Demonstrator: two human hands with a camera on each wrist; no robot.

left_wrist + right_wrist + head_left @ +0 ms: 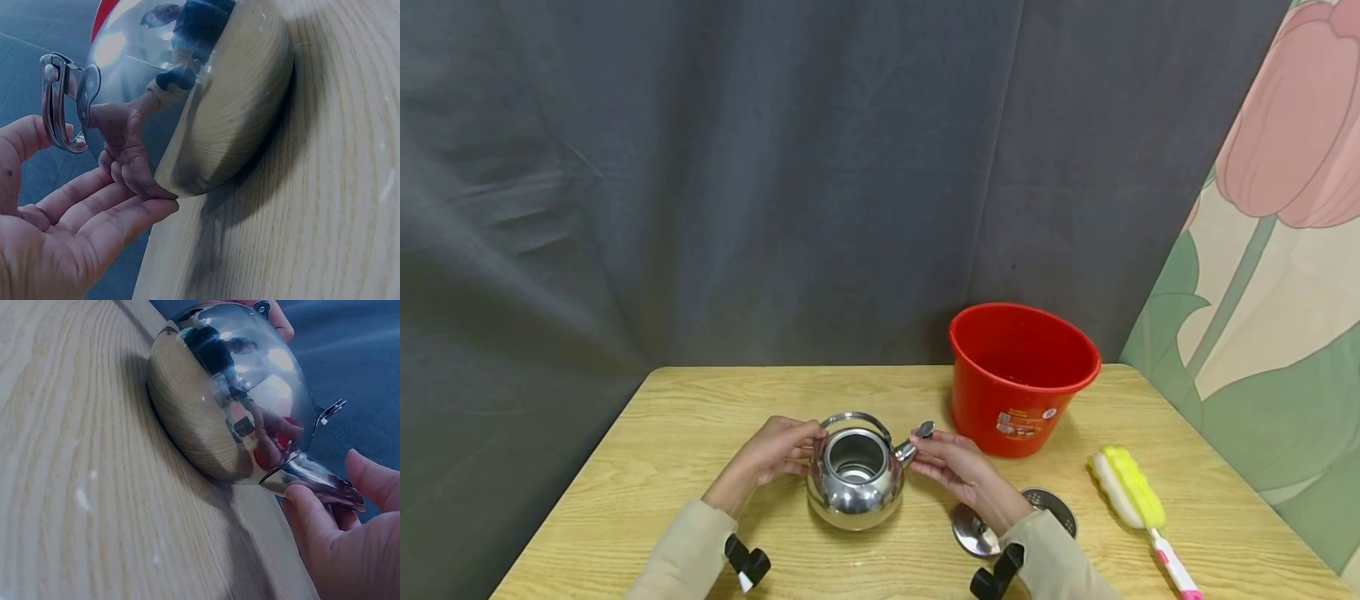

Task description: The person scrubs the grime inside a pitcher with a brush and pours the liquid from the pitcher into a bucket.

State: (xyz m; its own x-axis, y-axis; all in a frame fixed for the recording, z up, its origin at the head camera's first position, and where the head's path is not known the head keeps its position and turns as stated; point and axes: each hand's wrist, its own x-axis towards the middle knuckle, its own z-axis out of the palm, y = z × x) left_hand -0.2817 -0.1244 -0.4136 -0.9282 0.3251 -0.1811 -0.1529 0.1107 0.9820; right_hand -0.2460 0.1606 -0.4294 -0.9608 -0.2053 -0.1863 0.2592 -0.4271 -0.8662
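Observation:
A shiny metal kettle [855,500], its lid off and its round mouth facing up, stands on the table between both hands. Its arched handle [853,416] leans toward the far side. My left hand [775,454] holds the kettle's left side; in the left wrist view a digit reaches behind the handle bracket [56,103] and the other fingers [134,219] touch the body. On the other side my right hand [955,473] grips the spout [319,481], fingers beneath it. A small cap [925,429] tops the spout.
A metal lid [973,537] and a dark perforated disc [1056,510] lie by the right forearm, which partly covers them. A red bucket [1026,408] stands at the back right. A yellow-and-white sponge brush [1138,496] lies on the table [700,417] at right.

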